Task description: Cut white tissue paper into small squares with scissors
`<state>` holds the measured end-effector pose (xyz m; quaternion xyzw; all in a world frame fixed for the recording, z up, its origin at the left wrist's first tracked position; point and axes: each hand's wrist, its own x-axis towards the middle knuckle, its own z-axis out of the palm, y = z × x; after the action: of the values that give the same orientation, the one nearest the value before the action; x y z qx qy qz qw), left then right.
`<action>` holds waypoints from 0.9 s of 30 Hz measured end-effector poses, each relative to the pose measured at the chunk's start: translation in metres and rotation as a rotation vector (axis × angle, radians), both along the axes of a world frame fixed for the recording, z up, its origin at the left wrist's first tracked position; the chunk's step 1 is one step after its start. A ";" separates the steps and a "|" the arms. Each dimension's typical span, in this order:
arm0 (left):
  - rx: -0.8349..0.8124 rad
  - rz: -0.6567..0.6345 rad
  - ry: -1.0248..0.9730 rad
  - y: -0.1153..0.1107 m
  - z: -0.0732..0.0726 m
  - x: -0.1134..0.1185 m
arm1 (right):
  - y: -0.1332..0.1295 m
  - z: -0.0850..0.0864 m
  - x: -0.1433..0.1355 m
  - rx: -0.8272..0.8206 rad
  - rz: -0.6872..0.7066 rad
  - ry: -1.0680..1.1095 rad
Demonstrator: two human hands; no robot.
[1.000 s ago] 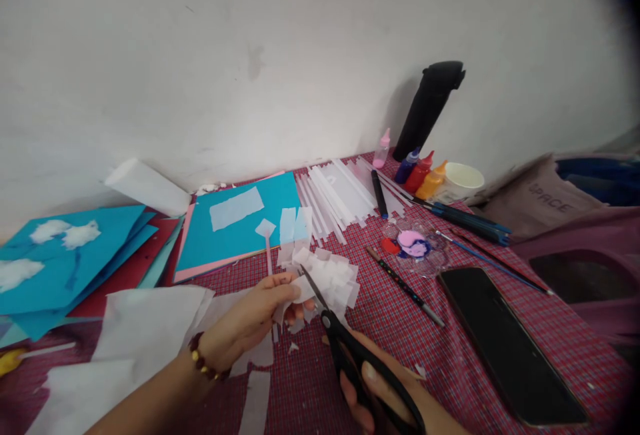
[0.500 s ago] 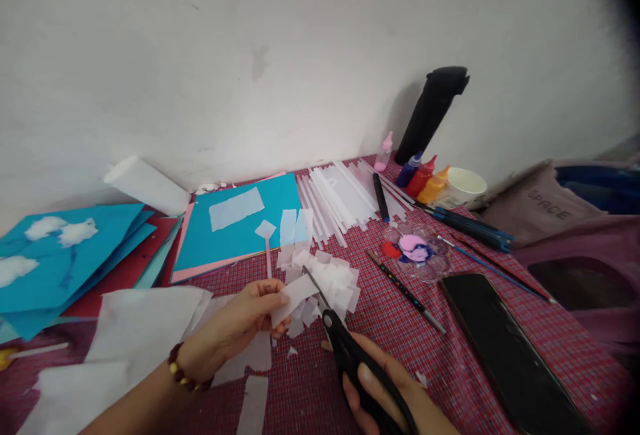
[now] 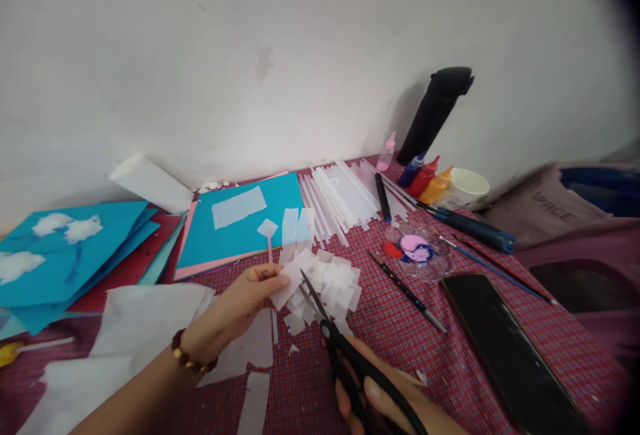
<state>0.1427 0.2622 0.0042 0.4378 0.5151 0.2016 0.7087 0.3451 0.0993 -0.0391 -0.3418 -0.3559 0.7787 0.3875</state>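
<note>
Between thumb and fingers, my left hand [image 3: 255, 295] pinches a small white paper strip [image 3: 293, 279]. My right hand [image 3: 380, 381] is wrapped round the handles of black scissors [image 3: 340, 340]. The scissor blades are parted, their tips at the right edge of the strip. Just beyond and to the right of the strip lies a pile of small white paper pieces [image 3: 337, 278]. White sheets [image 3: 145, 321] lie under and left of my left forearm, and a narrow strip [image 3: 254, 401] lies nearer me.
Blue card [image 3: 240, 248] and white sticks [image 3: 340, 195] lie behind. A phone [image 3: 510, 348], a brush [image 3: 407, 291], a paint palette [image 3: 417, 251] and paint bottles [image 3: 423, 178] stand or lie to the right. Blue sheets with cotton [image 3: 75, 255] are at the left.
The scissor blades have opened wider. My left hand has moved slightly up and left, and the piece it holds looks shorter. The view has shifted slightly.
</note>
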 end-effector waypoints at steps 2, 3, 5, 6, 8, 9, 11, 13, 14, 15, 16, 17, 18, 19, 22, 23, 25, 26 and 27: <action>-0.024 -0.063 -0.007 -0.006 -0.004 0.003 | 0.001 -0.002 -0.001 0.050 -0.002 -0.003; -0.027 -0.088 -0.012 -0.008 -0.006 0.004 | 0.001 -0.003 -0.002 0.056 -0.010 -0.005; -0.017 -0.134 -0.016 -0.012 -0.010 0.005 | 0.000 -0.003 -0.003 0.046 -0.032 -0.009; -0.008 -0.153 -0.017 -0.014 -0.011 0.006 | 0.000 -0.003 -0.003 0.040 -0.042 -0.014; 0.005 -0.182 -0.026 -0.015 -0.011 0.008 | -0.001 -0.001 -0.002 0.050 -0.047 -0.030; 0.006 -0.187 -0.031 -0.015 -0.011 0.008 | -0.001 -0.001 -0.001 0.068 -0.041 -0.036; 0.004 -0.182 -0.038 -0.015 -0.011 0.009 | 0.000 0.000 0.000 0.091 -0.027 -0.049; 0.002 -0.180 -0.039 -0.015 -0.011 0.009 | 0.000 -0.001 0.002 0.085 -0.016 -0.051; 0.001 -0.181 -0.042 -0.015 -0.012 0.009 | 0.000 -0.001 0.003 0.077 -0.015 -0.049; -0.001 -0.182 -0.046 -0.015 -0.012 0.009 | 0.000 -0.002 0.003 0.070 -0.014 -0.048; -0.005 -0.182 -0.049 -0.015 -0.012 0.009 | 0.000 -0.002 0.004 0.066 -0.013 -0.045; -0.009 -0.180 -0.050 -0.015 -0.012 0.009 | 0.000 -0.003 0.004 0.062 -0.017 -0.045; -0.012 -0.179 -0.048 -0.014 -0.011 0.009 | -0.001 -0.003 0.004 0.058 -0.020 -0.042; -0.015 -0.177 -0.047 -0.014 -0.011 0.010 | -0.001 -0.003 0.004 0.051 -0.020 -0.037; -0.016 -0.174 -0.047 -0.013 -0.010 0.011 | -0.002 -0.005 0.001 0.034 -0.030 -0.019; -0.018 -0.171 -0.051 -0.012 -0.010 0.011 | -0.002 -0.005 0.000 0.027 -0.052 -0.020; -0.039 -0.158 -0.061 -0.012 -0.010 0.010 | -0.003 -0.006 -0.004 0.001 -0.106 -0.025; -0.056 -0.155 -0.065 -0.011 -0.010 0.009 | -0.004 -0.006 -0.005 -0.017 -0.129 -0.023; -0.077 -0.154 -0.065 -0.011 -0.011 0.007 | -0.004 -0.006 -0.006 -0.038 -0.146 -0.018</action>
<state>0.1496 0.2511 -0.0064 0.4419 0.4639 0.1408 0.7548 0.3388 0.0956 -0.0455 -0.3812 -0.3187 0.7520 0.4332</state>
